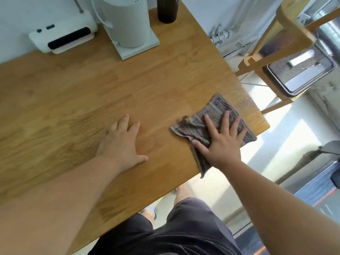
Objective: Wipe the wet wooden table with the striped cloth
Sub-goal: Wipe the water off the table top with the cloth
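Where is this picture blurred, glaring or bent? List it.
Head view: motion blur streaks the light brown wooden table, most at its left; glare whitens the floor right of the grey-brown striped cloth and gives a sheen to the table's right end; the wide-angle lens tilts and bends the table edges; the left hand and right hand look fairly sharp.

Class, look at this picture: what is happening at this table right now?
A person is wiping a wooden table. The right hand presses flat on a striped cloth near the table's right corner, with part of the cloth hanging over the near edge. The left hand rests flat on the bare wood beside it, holding nothing.
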